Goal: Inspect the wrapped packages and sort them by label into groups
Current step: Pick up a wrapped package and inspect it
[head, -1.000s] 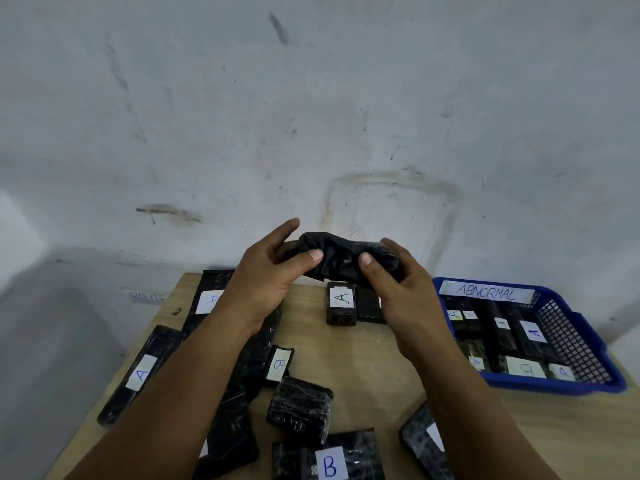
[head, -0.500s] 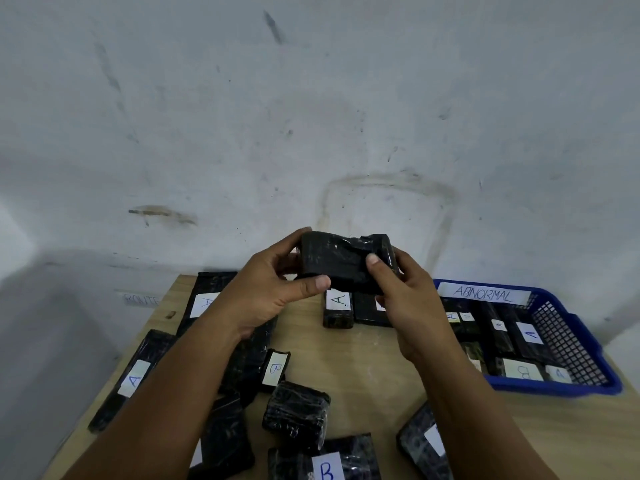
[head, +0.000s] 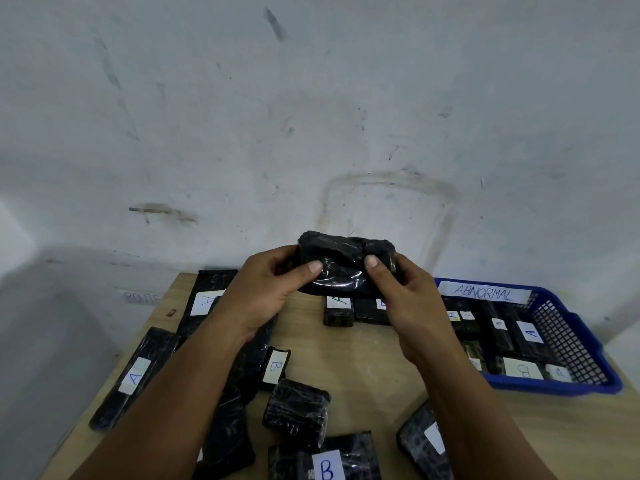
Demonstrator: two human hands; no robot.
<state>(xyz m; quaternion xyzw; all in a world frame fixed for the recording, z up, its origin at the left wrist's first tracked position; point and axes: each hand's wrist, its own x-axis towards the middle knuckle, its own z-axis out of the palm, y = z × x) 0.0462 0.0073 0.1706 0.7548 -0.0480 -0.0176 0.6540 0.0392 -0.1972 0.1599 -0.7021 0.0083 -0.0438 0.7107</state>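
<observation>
Plastic, black and glossy with creases and a bright glare stripe low on its near face, wraps the held package (head: 341, 263), a lumpy block that shows no label on the side turned toward the camera. Its long axis runs sideways, from 9 o'clock to 3 o'clock, and its broad face tilts toward the viewer. It is lifted clear of the desk (head: 363, 368), in front of the wall at the 12 o'clock edge of the surface.

The left hand (head: 261, 294) grips its left end, thumb pressed on the near face and fingers curled behind. The right hand (head: 403, 292) grips the right end in the same manner, thumb on the front. Each grip is closed round the package.

Below the package, at 12 o'clock on the desk, a small package marked A (head: 338, 310) lies beside another dark one. At 9 o'clock long packages labelled A (head: 133, 375) lie lengthwise, pointing roughly from 7 to 1 o'clock. Near the centre is a small package labelled B (head: 275, 367), and next to it toward 6 o'clock an unlabelled block (head: 296, 412); a larger B package (head: 325, 460) is at 6 o'clock. At 3 o'clock a blue basket (head: 571, 327) tagged ABNORMAL holds several wrapped packages, lettered A and B.
</observation>
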